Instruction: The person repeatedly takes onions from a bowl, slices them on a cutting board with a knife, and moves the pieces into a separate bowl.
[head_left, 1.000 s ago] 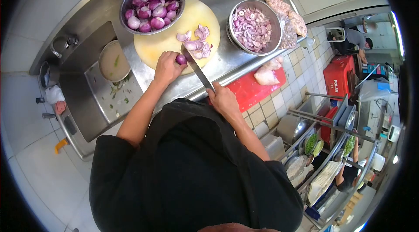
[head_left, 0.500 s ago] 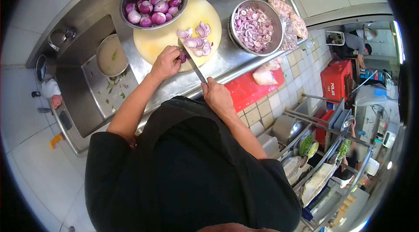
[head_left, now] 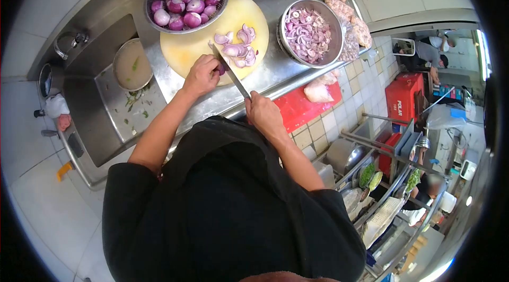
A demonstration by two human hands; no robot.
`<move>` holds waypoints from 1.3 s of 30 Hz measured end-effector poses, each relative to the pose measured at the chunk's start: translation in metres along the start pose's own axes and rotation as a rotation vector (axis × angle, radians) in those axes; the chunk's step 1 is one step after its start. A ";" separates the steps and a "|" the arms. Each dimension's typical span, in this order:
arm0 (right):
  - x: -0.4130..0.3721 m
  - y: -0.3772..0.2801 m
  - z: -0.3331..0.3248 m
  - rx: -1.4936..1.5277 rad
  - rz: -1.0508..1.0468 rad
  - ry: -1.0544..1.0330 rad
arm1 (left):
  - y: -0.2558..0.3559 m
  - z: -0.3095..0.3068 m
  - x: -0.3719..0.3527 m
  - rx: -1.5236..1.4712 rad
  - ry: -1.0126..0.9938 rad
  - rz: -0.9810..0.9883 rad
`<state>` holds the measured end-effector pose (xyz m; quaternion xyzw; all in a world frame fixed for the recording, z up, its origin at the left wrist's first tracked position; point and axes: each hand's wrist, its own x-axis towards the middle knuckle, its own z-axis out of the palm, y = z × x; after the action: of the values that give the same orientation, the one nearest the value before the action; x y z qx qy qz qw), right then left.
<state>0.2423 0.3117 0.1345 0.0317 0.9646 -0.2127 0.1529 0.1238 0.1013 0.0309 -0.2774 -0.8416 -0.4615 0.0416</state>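
My left hand (head_left: pixel 203 74) is closed on a piece of purple onion (head_left: pixel 220 69) at the lower edge of the round, yellowish cutting board (head_left: pixel 183 51). Closed round the handle of a long knife (head_left: pixel 237 83) is my right hand (head_left: pixel 263 114). The blade slants up and left beside the onion piece and over the board. Onion slices (head_left: pixel 241 50) lie to the right of the blade. Whole peeled onions fill a steel colander (head_left: pixel 148 10) at the board's top edge, and a steel bowl (head_left: pixel 339 28) to the right holds sliced onion.
A sink (head_left: pixel 101 139) with a bowl of cloudy water (head_left: pixel 132 64) is at left. Filled plastic bags (head_left: pixel 356 30) lie right of the sliced onion. A red board (head_left: pixel 302 109) with pale meat (head_left: pixel 319 90) is below the counter. Shelving and other people are at right.
The knife tip has shifted slightly left and up. My hands stay at nearly the same place. A person behind the shelving at right shows more of their head and arm.
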 end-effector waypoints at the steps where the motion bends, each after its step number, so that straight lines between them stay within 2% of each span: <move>1: 0.005 -0.001 -0.002 -0.012 -0.009 -0.009 | -0.001 0.000 0.001 0.001 0.022 0.008; 10: -0.001 -0.003 -0.013 -0.008 -0.001 -0.027 | -0.002 0.000 -0.004 -0.025 0.081 -0.012; 14: 0.004 0.007 0.002 -0.015 0.011 -0.041 | -0.009 0.008 -0.009 -0.021 0.138 0.009; 16: 0.004 0.001 -0.012 -0.020 -0.020 -0.031 | -0.009 0.006 -0.008 -0.025 0.128 -0.009; 23: 0.026 0.008 -0.001 0.042 0.006 -0.093 | -0.001 0.002 -0.008 -0.017 0.085 -0.069; 26: 0.043 0.022 -0.007 0.125 0.036 -0.087 | 0.003 0.001 0.003 0.056 0.174 0.033; 29: 0.050 0.031 0.000 0.130 0.063 -0.031 | 0.000 -0.013 0.009 0.235 -0.212 -0.042; 32: 0.043 0.025 -0.006 0.160 0.066 -0.035 | 0.011 -0.002 0.009 0.421 -0.165 -0.290; 35: 0.029 0.020 0.001 0.185 0.113 -0.055 | 0.052 -0.011 0.019 0.189 -0.148 -0.710; 38: 0.016 0.008 0.000 0.170 0.150 -0.095 | 0.047 -0.015 0.007 0.061 -0.101 -0.745; 39: 0.013 0.006 0.000 0.165 0.148 -0.089 | 0.038 -0.014 0.000 0.052 -0.027 -0.559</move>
<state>0.2309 0.3165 0.1279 0.1058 0.9310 -0.2808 0.2079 0.1402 0.1057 0.0673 -0.0396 -0.8976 -0.4294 -0.0915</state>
